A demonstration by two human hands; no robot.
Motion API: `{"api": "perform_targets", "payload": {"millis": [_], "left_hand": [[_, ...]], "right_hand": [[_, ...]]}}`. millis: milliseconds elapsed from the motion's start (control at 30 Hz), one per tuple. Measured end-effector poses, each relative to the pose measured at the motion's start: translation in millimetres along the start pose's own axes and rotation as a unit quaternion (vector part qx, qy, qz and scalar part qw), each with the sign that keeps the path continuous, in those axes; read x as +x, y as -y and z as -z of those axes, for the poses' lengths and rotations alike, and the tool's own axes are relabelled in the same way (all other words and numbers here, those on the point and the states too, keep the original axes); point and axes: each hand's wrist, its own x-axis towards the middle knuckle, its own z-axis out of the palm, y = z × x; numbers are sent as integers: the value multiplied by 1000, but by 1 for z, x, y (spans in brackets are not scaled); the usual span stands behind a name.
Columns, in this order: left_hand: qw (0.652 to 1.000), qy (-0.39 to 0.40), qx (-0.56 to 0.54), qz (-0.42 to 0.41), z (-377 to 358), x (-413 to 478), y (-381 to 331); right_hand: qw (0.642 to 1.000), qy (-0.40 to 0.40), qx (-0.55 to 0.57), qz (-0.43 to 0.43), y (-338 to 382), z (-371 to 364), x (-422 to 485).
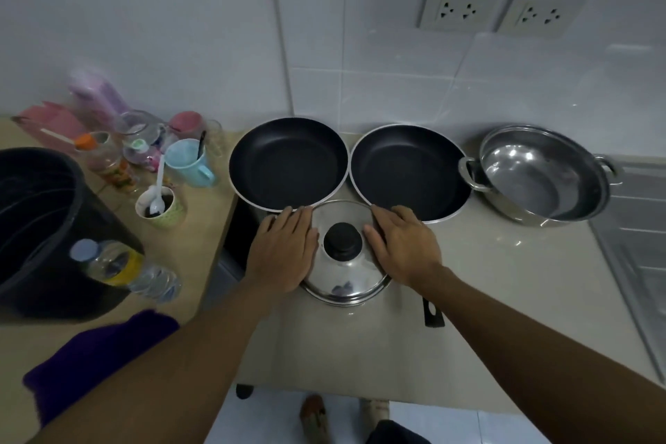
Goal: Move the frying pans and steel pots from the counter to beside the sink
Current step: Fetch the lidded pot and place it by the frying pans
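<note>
**Both hands flat on the lidded pot, pans behind it**

At the far left of the frame a black bucket (pixel 39 223) sits on a wooden surface, with a plastic bottle (pixel 122 268) lying against it and a purple cloth (pixel 97 353) below. Above them stand a blue mug (pixel 189 162), a green cup (pixel 162 207) holding a white spoon, and assorted jars.

At centre, on the pale counter (pixel 486 281), the left hand (pixel 281 249) lies on the left side of the steel pot lid (pixel 346 274), fingers (pixel 299 218) stretched out and open, gripping nothing. The right hand (pixel 403 245) rests on the lid's right side the same way, open and flat. The lid's black knob (pixel 342 240) shows between them.

Behind the lid sit two black frying pans: the left pan (pixel 288 164) and the right pan (pixel 411 173), rims almost touching. A dark handle end (pixel 432 315) shows under the right forearm.

Further right a lidless steel pot (pixel 540 177) stands beside the sink (pixel 641 227) at the right edge.
</note>
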Motion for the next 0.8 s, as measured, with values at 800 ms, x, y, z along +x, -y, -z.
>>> {"api": "perform_targets", "payload": {"millis": [800], "left_hand": [[993,74,-91,-15,9,63,18]], "right_hand": [[995,60,26,-78,-8,6,33]]}}
